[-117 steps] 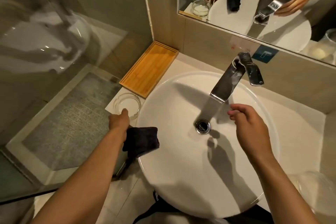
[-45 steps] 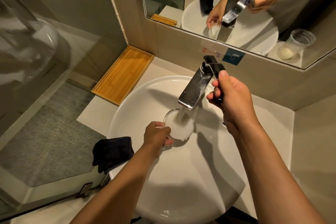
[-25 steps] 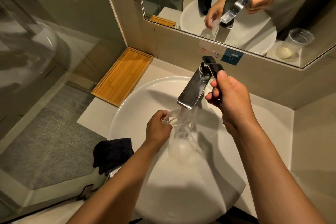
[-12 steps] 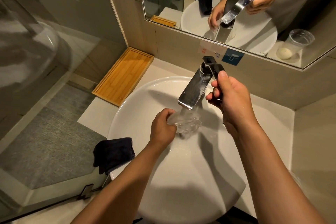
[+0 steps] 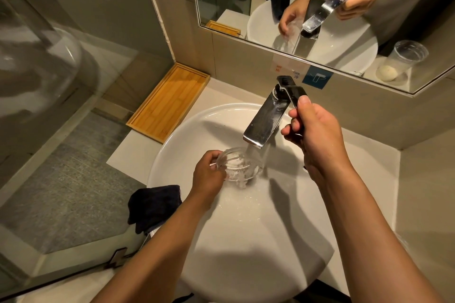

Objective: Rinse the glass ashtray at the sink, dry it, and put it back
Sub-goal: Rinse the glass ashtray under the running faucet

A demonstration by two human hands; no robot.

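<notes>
While water runs over ashtray (image 5: 238, 164), rinse step under way; drying and putting back not yet done. Ashtray tilted under faucet (image 5: 267, 118) spout, over sink (image 5: 246, 241). My left hand (image 5: 209, 174) pinches ashtray's near rim, fingers curled closed on glass. My right hand (image 5: 317, 135) wraps faucet handle, thumb on top. Dark cloth (image 5: 154, 205) waits on sink's left edge.

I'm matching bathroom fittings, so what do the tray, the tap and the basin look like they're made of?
The tray looks like bamboo or light wood with a matt finish: golden slats with visible joints. The tap looks like polished chromed metal, since it mirrors its surroundings. The basin looks like glazed white ceramic, smooth with a soft sheen, though a resin can't be ruled out.
</notes>
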